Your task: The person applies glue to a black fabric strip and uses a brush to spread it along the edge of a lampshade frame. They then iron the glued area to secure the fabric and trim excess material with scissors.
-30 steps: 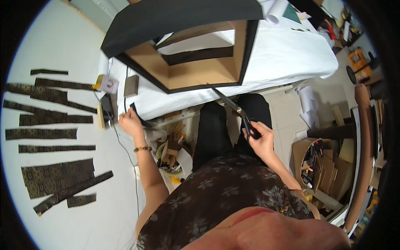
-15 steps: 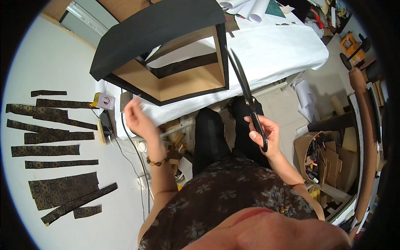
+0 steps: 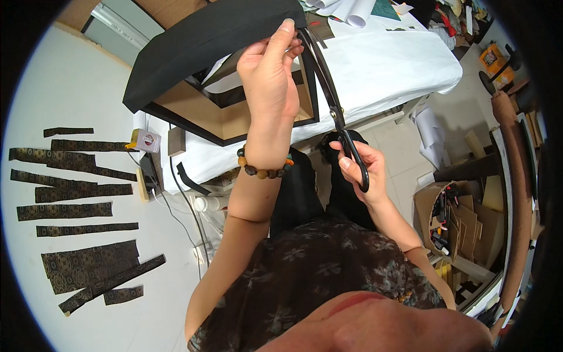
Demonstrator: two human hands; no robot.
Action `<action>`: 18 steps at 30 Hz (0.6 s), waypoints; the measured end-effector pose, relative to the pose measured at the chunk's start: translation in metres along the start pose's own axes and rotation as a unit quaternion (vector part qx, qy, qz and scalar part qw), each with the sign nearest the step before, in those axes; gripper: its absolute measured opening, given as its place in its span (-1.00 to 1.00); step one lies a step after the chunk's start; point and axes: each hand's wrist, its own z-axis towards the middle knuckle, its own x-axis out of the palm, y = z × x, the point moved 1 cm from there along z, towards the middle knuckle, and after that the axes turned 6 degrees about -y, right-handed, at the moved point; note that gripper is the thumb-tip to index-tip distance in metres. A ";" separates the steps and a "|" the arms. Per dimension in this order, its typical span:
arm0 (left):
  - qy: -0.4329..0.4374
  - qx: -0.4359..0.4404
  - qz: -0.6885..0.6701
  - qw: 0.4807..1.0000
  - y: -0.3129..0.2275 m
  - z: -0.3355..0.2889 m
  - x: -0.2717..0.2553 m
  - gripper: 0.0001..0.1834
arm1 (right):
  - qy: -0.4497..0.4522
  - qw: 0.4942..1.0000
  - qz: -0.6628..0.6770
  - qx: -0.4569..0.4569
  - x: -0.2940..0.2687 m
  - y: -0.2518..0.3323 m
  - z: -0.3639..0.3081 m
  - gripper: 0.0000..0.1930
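Observation:
A large box-like frame [image 3: 193, 56], black outside and bare tan board inside, stands tilted on the white-covered table. My left hand [image 3: 268, 82] reaches across its opening to the upper right corner. There the thumb lies on the black covering and the fingers curl beneath its edge, so it seems pinched between them; the exact grip is partly hidden. My right hand [image 3: 365, 167] is closed round the black handles of long scissors [image 3: 328, 88]. Their blades point up at that same corner, close to the left fingertips.
Patterned dark fabric strips [image 3: 64, 211] lie on the white surface at left. Beside the table edge are a small white-yellow box [image 3: 145, 141], cables and a narrow black strip [image 3: 190, 180]. Paper rolls [image 3: 358, 12] lie at the back; a cardboard box [image 3: 463, 223] of tools stands right.
My left hand has swung from the table's left edge up to the frame's upper right corner. The scissors have shifted up and left to it. A narrow black strip shows where that hand was.

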 end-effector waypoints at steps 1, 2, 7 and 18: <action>0.003 0.013 0.006 1.000 0.001 0.000 0.000 -0.88 | -0.001 1.000 0.000 -0.001 0.001 -0.001 0.003 -0.68; 0.006 0.026 0.012 1.000 0.001 0.001 -0.001 -0.89 | -0.001 1.000 0.001 -0.003 0.002 -0.002 0.005 -0.68; 0.001 0.037 0.017 0.999 0.002 0.001 -0.001 -0.87 | -0.006 1.000 0.002 -0.008 0.005 -0.010 0.014 -0.69; -0.016 0.049 0.049 0.997 0.000 -0.001 -0.002 -0.83 | -0.004 1.000 0.007 -0.023 0.007 -0.022 0.024 -0.70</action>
